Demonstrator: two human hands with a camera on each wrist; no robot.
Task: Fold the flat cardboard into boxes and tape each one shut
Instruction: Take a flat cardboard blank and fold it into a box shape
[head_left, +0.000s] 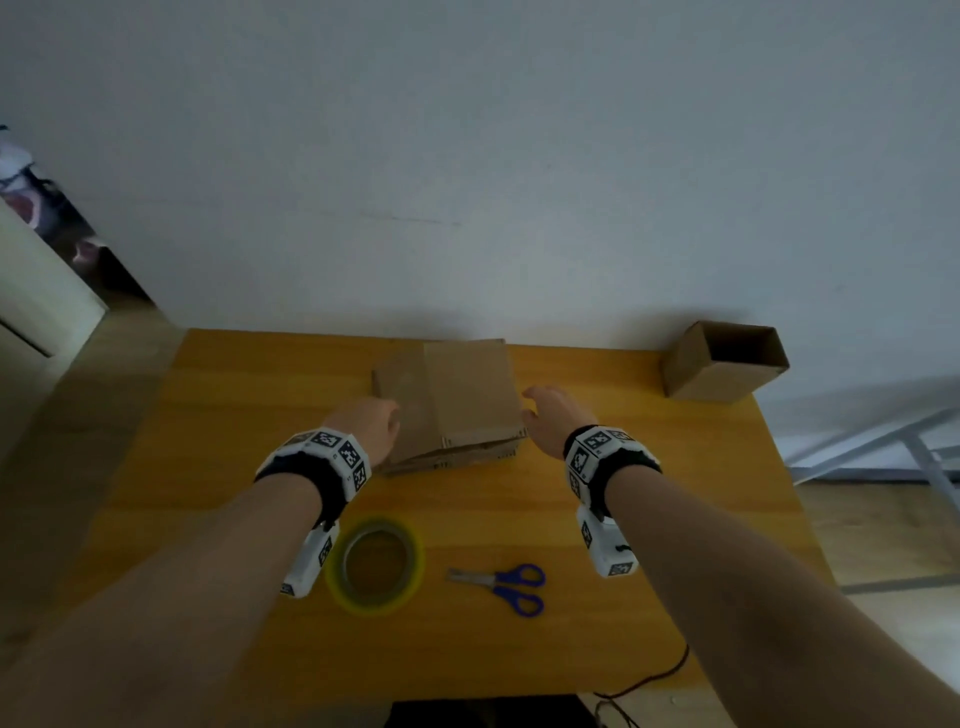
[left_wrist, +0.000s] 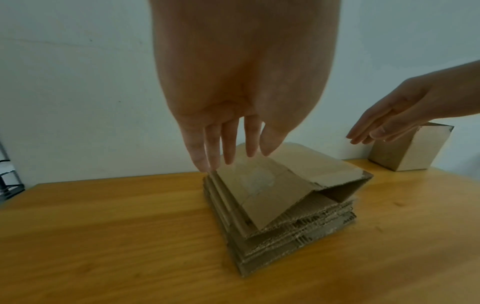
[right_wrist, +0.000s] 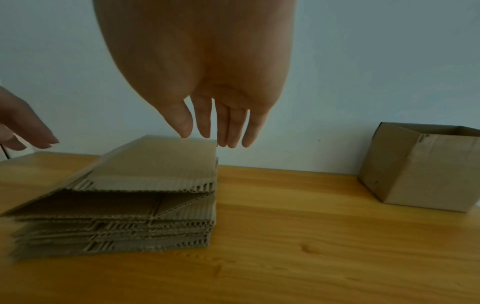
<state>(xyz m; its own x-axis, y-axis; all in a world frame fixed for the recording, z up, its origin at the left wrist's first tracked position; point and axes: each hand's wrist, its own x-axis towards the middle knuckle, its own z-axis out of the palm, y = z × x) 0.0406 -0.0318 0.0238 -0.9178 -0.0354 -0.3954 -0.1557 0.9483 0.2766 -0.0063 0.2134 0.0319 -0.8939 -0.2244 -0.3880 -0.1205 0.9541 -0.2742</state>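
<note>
A stack of flat brown cardboard lies at the middle back of the wooden table. Its top piece is partly bulged open, with a gap under it at the near end. My left hand hovers at the stack's left edge, fingers straight and pointing down, holding nothing. My right hand hovers at the stack's right edge, fingers straight, also holding nothing. A roll of clear tape with a yellowish rim and blue-handled scissors lie near me on the table.
An open-topped folded cardboard box stands at the table's back right corner against the pale wall. A dark cable hangs off the near right edge. Bare wood lies on both sides of the stack.
</note>
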